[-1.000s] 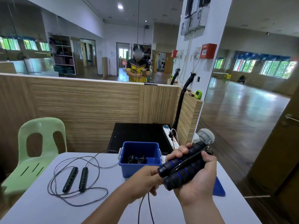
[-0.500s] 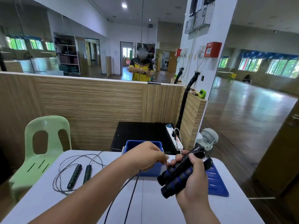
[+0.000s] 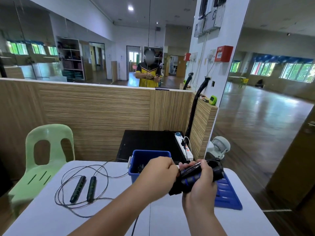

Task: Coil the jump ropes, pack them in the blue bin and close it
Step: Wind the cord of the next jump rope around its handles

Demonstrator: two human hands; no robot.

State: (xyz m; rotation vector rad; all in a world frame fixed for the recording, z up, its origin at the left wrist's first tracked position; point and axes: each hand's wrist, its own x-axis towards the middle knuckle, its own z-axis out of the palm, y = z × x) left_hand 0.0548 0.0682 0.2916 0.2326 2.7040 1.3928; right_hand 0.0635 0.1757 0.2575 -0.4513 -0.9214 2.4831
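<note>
Paired rope handles (image 3: 190, 182) in right hand (image 3: 199, 189) grip, left hand (image 3: 158, 174) pinching cord (image 3: 134, 225) alongside

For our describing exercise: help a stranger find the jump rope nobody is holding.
Start at the white table before the wooden wall. On its left side, near the green chair, lies the loose jump rope. Unlike the other rope, bunched in the right hand by the blue bin, its cord sprawls in loops around two black handles.

The white table (image 3: 42, 218) bears a loose jump rope (image 3: 91, 188), the open blue bin (image 3: 151, 151) and its lid (image 3: 228, 196).
</note>
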